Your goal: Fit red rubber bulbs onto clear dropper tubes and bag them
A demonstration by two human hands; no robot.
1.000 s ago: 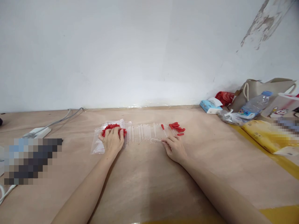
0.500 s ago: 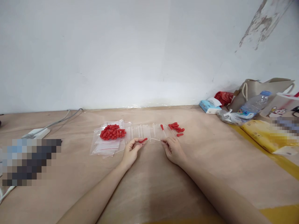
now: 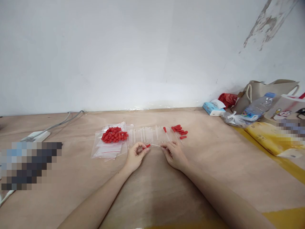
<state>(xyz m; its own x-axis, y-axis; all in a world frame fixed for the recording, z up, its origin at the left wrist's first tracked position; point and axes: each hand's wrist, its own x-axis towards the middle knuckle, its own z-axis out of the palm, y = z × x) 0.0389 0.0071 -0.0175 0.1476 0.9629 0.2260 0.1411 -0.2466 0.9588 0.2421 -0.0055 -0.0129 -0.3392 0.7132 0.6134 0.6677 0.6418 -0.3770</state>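
My left hand (image 3: 136, 156) pinches a red rubber dropper bulb (image 3: 146, 146), its open end turned to the right. Between thumb and fingers my right hand (image 3: 175, 155) holds a thin clear dropper tube (image 3: 155, 145). The tube's left end meets the bulb's mouth; whether it sits inside I cannot tell. Behind the hands lie several clear tubes (image 3: 146, 135) in a row. One tube there carries a red bulb (image 3: 165, 129). To the left, a heap of red bulbs (image 3: 114, 135) rests on clear zip bags (image 3: 108, 151). More red bulbs (image 3: 180, 129) lie at the right end of the row.
On the right stand a blue tissue pack (image 3: 213, 108), a plastic bottle (image 3: 259, 106), a paper bag (image 3: 274, 89), a cup (image 3: 283, 109) and a yellow packet (image 3: 264, 138). A power strip (image 3: 39, 136) with a cable lies left. A wall (image 3: 143, 57) closes off the back.
The tube in my right hand has moved left and lower, its end now at the mouth of the bulb. Before, a gap lay between them. The left hand has barely moved.
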